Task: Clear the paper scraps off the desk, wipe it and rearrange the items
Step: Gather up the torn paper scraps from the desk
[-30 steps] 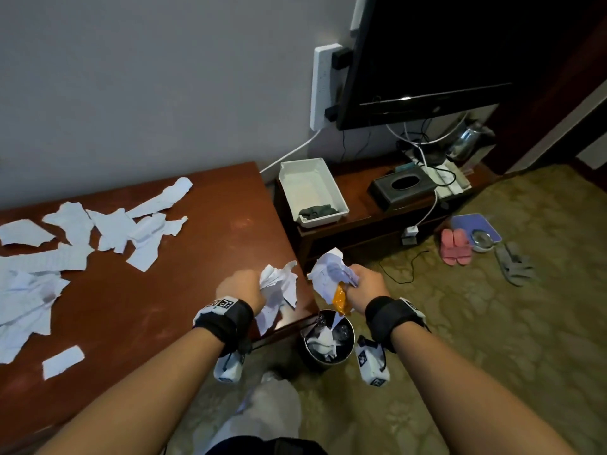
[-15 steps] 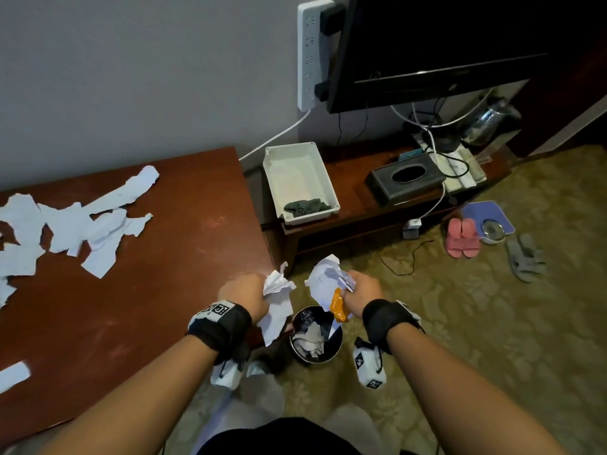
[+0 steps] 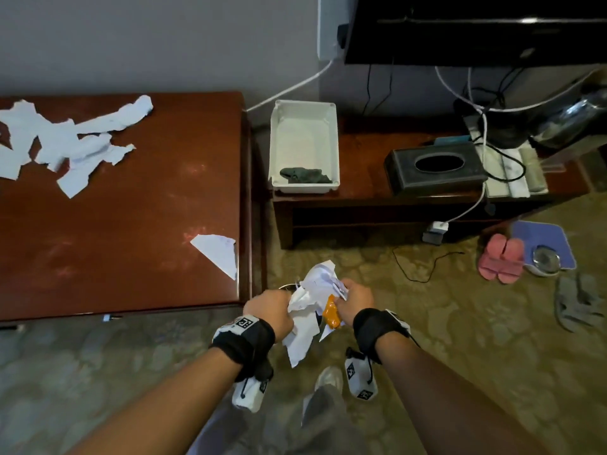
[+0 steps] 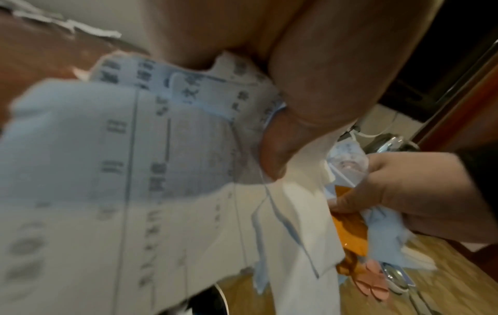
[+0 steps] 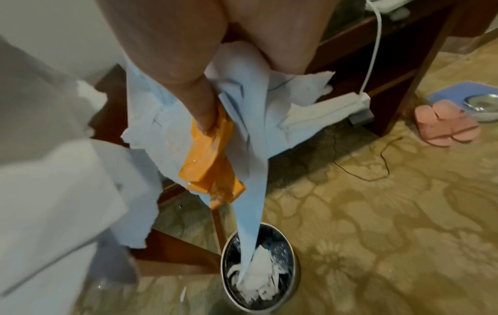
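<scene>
Paper scraps (image 3: pixel 302 326) hang from my clenched left hand (image 3: pixel 272 310). My right hand (image 3: pixel 356 298) grips more with an orange wrapper (image 3: pixel 330 311), above the bin (image 5: pixel 295 283).

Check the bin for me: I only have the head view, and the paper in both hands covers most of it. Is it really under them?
Observer: Yes. The right wrist view shows the bin on the carpet below the right hand, with white scraps already inside.
Operator: Anything from the hands in it yet?
Observer: One long strip hangs from the right hand's bundle, and its tip reaches down into the bin.
</scene>
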